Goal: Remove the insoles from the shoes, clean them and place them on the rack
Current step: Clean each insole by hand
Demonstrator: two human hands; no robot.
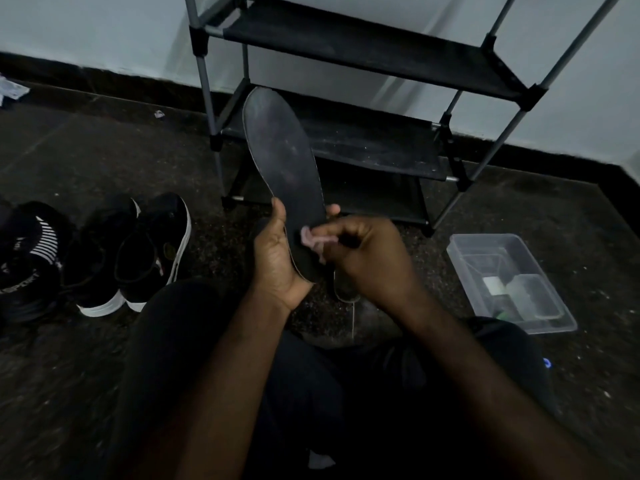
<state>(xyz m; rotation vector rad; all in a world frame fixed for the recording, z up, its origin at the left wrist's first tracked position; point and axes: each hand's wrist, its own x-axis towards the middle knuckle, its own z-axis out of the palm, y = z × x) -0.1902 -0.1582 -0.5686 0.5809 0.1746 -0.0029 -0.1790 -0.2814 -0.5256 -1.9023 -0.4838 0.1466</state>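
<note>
1. The insole (282, 157) is out of its shoe and stands upright in front of the rack (346, 147), its heel end clasped in the left hand (277, 261).
2. The right hand (367, 258) pinches a small pink cloth (313, 237) against the insole's lower part, so cleaning appears under way.
3. The rack's shelves show no insoles; placing is not yet done.
4. Another insole (343, 289) seems to lie on the floor beneath the hands.
5. Shoes (131, 251) wait at the left; a plastic box (512, 282) sits at the right.

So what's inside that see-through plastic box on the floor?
The clear box holds a smaller clear container, a pale square item and something green near its front edge. The dim light and the inner tub hide whatever else is there.
</note>
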